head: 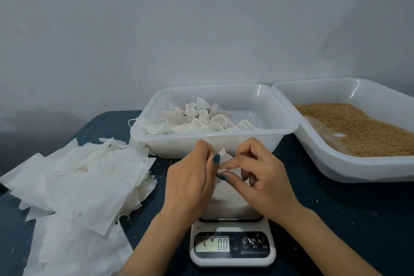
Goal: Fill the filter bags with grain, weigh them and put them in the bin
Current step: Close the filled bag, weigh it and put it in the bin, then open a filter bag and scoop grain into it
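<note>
At centre frame, above the scale (233, 251), my left hand (190, 182) and right hand (263, 178) both pinch a small filter bag (223, 153), just below the bin (170, 147) of filled bags, with the grain (360, 127) at right.

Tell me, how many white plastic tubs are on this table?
2. One tub sits behind the scale and holds filled bags; the other tub stands to its right, holds grain and runs past the picture's edge. More could lie outside the view.
</note>
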`<state>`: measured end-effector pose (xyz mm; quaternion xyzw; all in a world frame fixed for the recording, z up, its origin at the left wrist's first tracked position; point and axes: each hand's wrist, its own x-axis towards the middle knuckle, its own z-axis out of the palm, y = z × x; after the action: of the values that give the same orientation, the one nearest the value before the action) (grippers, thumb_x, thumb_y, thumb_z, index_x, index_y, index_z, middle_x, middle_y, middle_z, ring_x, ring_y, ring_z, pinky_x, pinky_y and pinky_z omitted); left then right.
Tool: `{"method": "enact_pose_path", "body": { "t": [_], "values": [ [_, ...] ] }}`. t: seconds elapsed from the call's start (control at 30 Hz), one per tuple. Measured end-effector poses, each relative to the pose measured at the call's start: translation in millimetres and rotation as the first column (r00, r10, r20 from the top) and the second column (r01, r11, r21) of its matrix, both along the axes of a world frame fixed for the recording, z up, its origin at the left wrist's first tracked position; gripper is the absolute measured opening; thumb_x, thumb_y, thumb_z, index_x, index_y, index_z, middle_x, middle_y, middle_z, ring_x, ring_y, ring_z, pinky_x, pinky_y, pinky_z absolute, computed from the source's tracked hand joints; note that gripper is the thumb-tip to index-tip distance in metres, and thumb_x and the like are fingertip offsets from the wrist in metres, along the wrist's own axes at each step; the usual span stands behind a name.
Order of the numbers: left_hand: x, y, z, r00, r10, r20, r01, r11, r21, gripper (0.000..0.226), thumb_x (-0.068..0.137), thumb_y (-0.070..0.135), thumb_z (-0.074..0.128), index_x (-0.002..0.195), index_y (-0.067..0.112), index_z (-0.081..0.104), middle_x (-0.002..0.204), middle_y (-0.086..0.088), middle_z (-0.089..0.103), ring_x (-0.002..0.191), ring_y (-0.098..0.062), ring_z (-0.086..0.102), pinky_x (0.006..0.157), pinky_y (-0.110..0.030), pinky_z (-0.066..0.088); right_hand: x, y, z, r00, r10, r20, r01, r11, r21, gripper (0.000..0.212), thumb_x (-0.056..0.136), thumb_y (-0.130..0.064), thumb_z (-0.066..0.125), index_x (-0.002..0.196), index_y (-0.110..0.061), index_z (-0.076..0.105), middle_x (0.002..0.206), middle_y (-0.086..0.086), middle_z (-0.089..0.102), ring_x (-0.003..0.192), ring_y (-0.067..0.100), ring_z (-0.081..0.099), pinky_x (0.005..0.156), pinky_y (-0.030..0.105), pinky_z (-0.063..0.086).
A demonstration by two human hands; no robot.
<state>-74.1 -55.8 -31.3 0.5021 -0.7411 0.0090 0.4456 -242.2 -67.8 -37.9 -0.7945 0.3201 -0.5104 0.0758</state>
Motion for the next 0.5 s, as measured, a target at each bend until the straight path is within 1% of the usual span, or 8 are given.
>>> {"method": "enact_pose_path", "body": {
  "t": [0.07,0.1,0.17,0.2,0.27,0.33,0.43,0.5],
  "values": [
    [1.5,-0.4,0.3,0.996,-0.083,0.025,0.082,0.996,0.045,0.057,0.091,0.078,0.015,0.108,0.030,0.039,0.068,0.019,0.049,0.061,-0.002,0.052,0.058,-0.013,0.036,-0.8,-1.8,1.2,0.998,0.023,0.055,-0.024,1.000,0.019,0.015,0.088,-0.032,0.071,0.089,-0.018,0.075,0.092,-0.010,0.056,0.060,0.008,0.052,0.057,0.014,0.040],
    [1.4,-0.5,1.0,0.991,-0.127,0.048,0.123,0.990,0.075,0.062,0.087,0.081,0.022,0.118,0.030,0.038,0.074,0.021,0.050,0.065,0.002,0.050,0.062,-0.010,0.037,-1.3,-2.5,1.6,0.997,0.033,0.072,-0.036,0.999,0.028,0.015,0.089,-0.030,0.069,0.088,-0.016,0.074,0.093,-0.010,0.059,0.062,0.010,0.055,0.057,0.016,0.043],
    [0.8,-1.4,1.8,0.974,-0.200,0.111,0.187,0.976,0.111,0.078,0.081,0.083,0.039,0.134,0.026,0.037,0.089,0.018,0.057,0.077,0.001,0.052,0.072,-0.010,0.038,-2.2,-3.0,2.1,0.995,0.040,0.092,-0.045,0.998,0.051,0.016,0.092,-0.027,0.066,0.090,-0.013,0.071,0.091,-0.010,0.064,0.067,0.011,0.062,0.057,0.021,0.048],
    [0.7,-2.6,0.8,0.964,-0.227,0.138,0.212,0.971,0.115,0.083,0.079,0.080,0.049,0.137,0.022,0.039,0.099,0.015,0.062,0.086,-0.001,0.054,0.076,-0.011,0.039,-2.7,-2.8,2.5,0.994,0.044,0.103,-0.052,0.996,0.070,0.015,0.092,-0.026,0.065,0.091,-0.012,0.070,0.088,-0.011,0.065,0.068,0.011,0.064,0.056,0.023,0.051],
    [0.9,-5.3,-1.1,0.956,-0.259,0.137,0.242,0.962,0.128,0.079,0.078,0.066,0.063,0.137,0.018,0.044,0.112,0.011,0.063,0.100,-0.003,0.055,0.081,-0.014,0.041,-4.1,-2.2,3.0,0.989,0.071,0.130,-0.083,0.993,0.090,0.009,0.092,-0.020,0.066,0.093,-0.011,0.069,0.085,-0.013,0.066,0.071,0.007,0.067,0.058,0.023,0.053],
    [2.3,-7.4,-1.4,0.964,-0.245,0.103,0.227,0.960,0.161,0.065,0.078,0.055,0.064,0.131,0.021,0.049,0.111,0.012,0.062,0.100,-0.003,0.055,0.082,-0.019,0.043,-5.0,-2.1,3.7,0.986,0.091,0.141,-0.102,0.992,0.070,0.008,0.091,-0.017,0.068,0.095,-0.011,0.069,0.087,-0.012,0.067,0.078,0.006,0.067,0.063,0.019,0.053],
    [6.4,-10.5,-2.9,0.972,-0.230,0.044,0.216,0.953,0.212,0.044,0.080,0.048,0.062,0.118,0.028,0.053,0.101,0.016,0.061,0.091,-0.002,0.055,0.073,-0.021,0.041,-3.7,-1.9,5.7,0.988,0.093,0.125,-0.100,0.994,0.054,0.028,0.085,-0.035,0.072,0.097,-0.009,0.070,0.089,-0.006,0.066,0.082,0.012,0.064,0.062,0.023,0.054],
    [8.5,-11.2,-3.4,0.970,-0.243,0.000,0.235,0.942,0.241,0.040,0.080,0.050,0.060,0.115,0.031,0.053,0.099,0.017,0.062,0.091,-0.001,0.057,0.072,-0.018,0.041,-2.7,-1.7,5.0,0.995,0.046,0.086,-0.048,0.999,0.020,0.031,0.085,-0.039,0.071,0.090,-0.008,0.071,0.085,-0.006,0.062,0.079,0.013,0.057,0.060,0.023,0.050]
  ]
}}
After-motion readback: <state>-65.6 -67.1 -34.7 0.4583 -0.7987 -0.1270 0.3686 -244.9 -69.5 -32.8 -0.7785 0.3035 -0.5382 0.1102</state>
